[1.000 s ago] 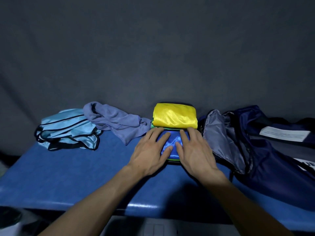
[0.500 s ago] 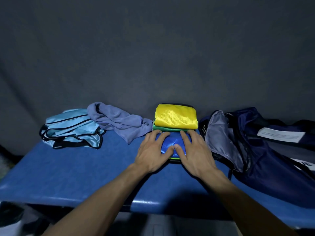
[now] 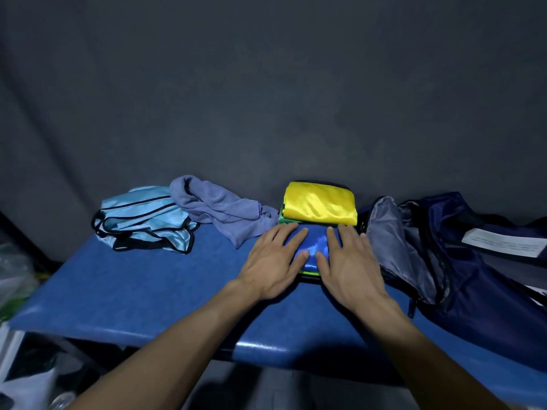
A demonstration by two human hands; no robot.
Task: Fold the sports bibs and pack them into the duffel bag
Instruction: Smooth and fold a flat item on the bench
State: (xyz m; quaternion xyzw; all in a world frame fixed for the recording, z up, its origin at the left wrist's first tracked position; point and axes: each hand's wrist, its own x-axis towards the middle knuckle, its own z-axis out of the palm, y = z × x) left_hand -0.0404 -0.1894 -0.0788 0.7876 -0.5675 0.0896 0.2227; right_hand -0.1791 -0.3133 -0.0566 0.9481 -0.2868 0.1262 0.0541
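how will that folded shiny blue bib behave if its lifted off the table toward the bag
The blue bib looks thin and glossy, so it is probably slippery and light. Being limp cloth, its folds would likely spring open once the left hand and right hand, now flat on it, let go. Gripping the whole bundle seems safer.

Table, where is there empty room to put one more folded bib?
The bare blue table is free in front of the light blue bib and purple cloth, left of the left hand. It is crowded from both hands on the blue bib across to the duffel bag.
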